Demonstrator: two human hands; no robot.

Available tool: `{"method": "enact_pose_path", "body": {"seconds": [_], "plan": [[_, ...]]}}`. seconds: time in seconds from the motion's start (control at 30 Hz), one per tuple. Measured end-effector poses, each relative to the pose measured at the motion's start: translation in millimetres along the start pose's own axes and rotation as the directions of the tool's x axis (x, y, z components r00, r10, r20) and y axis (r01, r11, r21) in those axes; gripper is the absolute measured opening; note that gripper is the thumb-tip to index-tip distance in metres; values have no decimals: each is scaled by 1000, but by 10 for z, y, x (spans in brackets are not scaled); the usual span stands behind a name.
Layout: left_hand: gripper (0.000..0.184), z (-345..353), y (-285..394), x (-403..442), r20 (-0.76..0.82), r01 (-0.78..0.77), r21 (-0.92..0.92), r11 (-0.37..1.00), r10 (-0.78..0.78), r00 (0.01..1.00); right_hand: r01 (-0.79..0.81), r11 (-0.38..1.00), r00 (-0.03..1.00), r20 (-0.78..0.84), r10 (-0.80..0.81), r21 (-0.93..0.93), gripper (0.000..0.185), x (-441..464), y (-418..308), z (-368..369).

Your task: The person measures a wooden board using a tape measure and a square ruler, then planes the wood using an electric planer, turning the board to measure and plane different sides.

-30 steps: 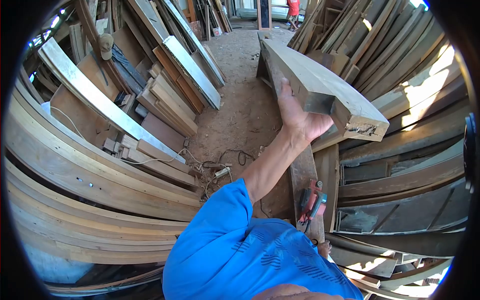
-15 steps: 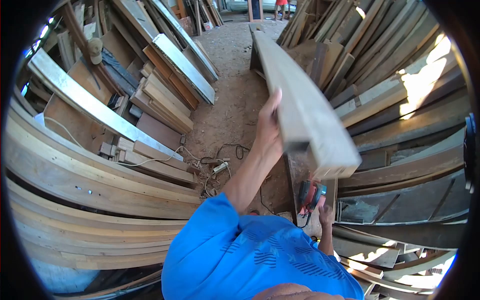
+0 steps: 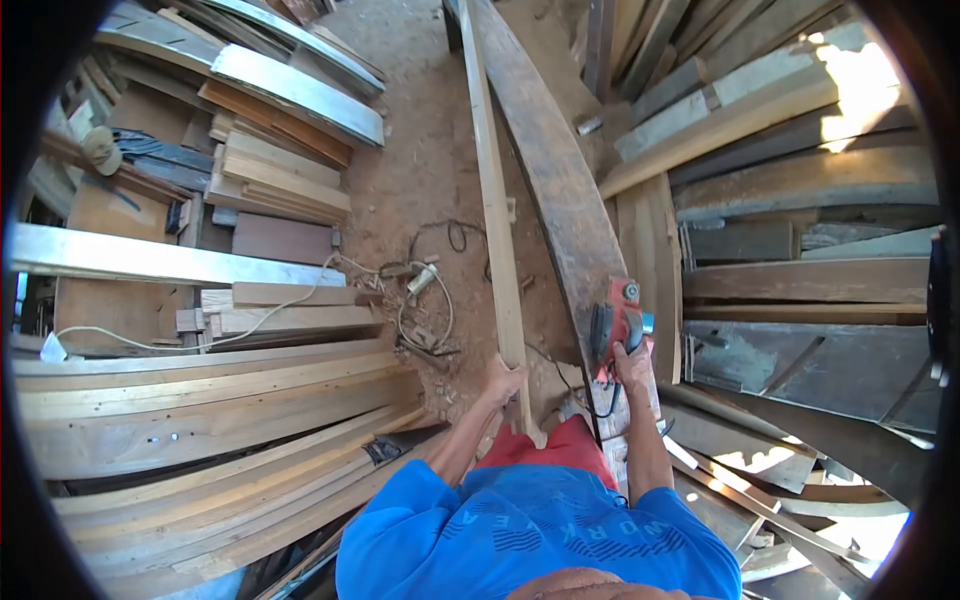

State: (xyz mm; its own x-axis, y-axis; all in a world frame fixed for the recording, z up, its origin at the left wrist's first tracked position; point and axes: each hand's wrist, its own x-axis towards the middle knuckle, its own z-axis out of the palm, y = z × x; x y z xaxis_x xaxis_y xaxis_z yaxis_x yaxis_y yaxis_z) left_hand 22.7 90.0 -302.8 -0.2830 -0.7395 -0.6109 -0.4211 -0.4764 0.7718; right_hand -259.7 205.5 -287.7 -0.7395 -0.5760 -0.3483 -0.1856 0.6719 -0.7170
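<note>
My left hand [image 3: 503, 380] is closed around the near part of a long pale wooden plank [image 3: 500, 235]. The plank runs away from my body, tipped on its narrow side, left of a dark, worn wooden bench [image 3: 565, 180]. Its near end lies by my red shorts [image 3: 555, 450]. With my right hand [image 3: 632, 365] I grip a red electric planer [image 3: 624, 315] at the near end of the bench. A black cord hangs from the planer's near side. The planer's underside is hidden.
Stacked boards [image 3: 200, 430] line the left side, and more timber [image 3: 800, 280] is piled on the right. On the dirt floor lie a white extension socket [image 3: 422, 278], looped cables [image 3: 450, 235] and wood scraps. Planks lean at the far right.
The plank has come down from its raised place over the bench to the bench's left side, uncovering the bench. My left hand moved nearer my body. My right hand remains at the planer.
</note>
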Motion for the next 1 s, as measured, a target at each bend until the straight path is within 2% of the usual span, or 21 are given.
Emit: {"method": "enact_pose_path", "body": {"seconds": [0.07, 0.13, 0.17, 0.2, 0.27, 0.3, 0.4, 0.43, 0.5, 0.57, 0.63, 0.67, 0.7, 0.73, 0.8, 0.87, 0.9, 1.0], "plan": [[52, 226, -386, 203, -83, -20, 94, 995, 28, 996, -35, 971, 998, 58, 22, 238, 45, -19, -29, 8], [53, 456, -486, 274, -151, -35, 127, 991, 54, 987, -216, 895, 965, 227, 134, 390, 35, 15, -137, -85], [55, 548, -454, 260, -185, -37, 114, 993, 58, 981, -118, 863, 977, 212, 13, 492, 30, 96, 62, 10], [56, 629, -426, 236, -222, -43, 102, 994, 65, 973, -140, 845, 972, 234, 18, 516, 29, 94, 82, 1], [57, 842, -418, 288, -192, 18, 58, 998, -7, 981, -162, 801, 965, 261, 8, 577, 27, 90, -37, -56], [57, 961, -382, 346, -174, 43, 34, 999, -36, 984, -145, 824, 969, 248, 5, 548, 25, 62, -119, -116], [59, 1208, 112, 308, -166, 40, 110, 993, -22, 986, -91, 866, 980, 198, -10, 492, 25, 14, -178, -301], [53, 1310, 165, 361, -223, -43, 114, 993, 68, 972, -102, 868, 983, 181, 14, 486, 22, -38, -237, -389], [55, 1461, 279, 580, -251, -116, 105, 988, 139, 958, -89, 876, 985, 172, 7, 474, 19, -170, -270, -623], [57, 1567, 467, 803, -264, -124, 145, 982, 159, 951, -82, 879, 987, 161, 7, 469, 14, -319, -246, -834], [62, 1655, 540, 1225, -221, -249, 42, 968, 252, 942, -168, 891, 965, 257, 60, 422, 14, -431, -527, -1132], [70, 1627, 671, 1312, -199, -208, 71, 975, 219, 955, -234, 893, 942, 316, 111, 384, 14, -534, -605, -1244], [68, 1611, 939, 1301, -235, -207, 59, 976, 216, 948, -169, 907, 968, 240, 78, 387, 16, -580, -594, -1267], [68, 1557, 1044, 1405, -157, -119, 5, 993, 118, 980, -158, 924, 958, 281, 57, 349, 21, -586, -569, -1319], [72, 1496, 1104, 1708, -70, -141, -72, 987, 136, 988, -155, 907, 944, 329, 19, 392, 26, -577, -569, -1364], [73, 1547, 892, 1924, -71, -108, -80, 991, 103, 992, -96, 920, 943, 330, -37, 380, 28, -561, -593, -1380], [77, 1526, 907, 1895, -44, -116, -110, 987, 112, 993, -57, 925, 942, 326, -74, 377, 31, -544, -605, -1369], [99, 1319, 1229, 1465, 93, -152, -252, 956, 180, 979, -117, 852, 935, 346, -79, 511, 48, -528, -575, -1294]]}}
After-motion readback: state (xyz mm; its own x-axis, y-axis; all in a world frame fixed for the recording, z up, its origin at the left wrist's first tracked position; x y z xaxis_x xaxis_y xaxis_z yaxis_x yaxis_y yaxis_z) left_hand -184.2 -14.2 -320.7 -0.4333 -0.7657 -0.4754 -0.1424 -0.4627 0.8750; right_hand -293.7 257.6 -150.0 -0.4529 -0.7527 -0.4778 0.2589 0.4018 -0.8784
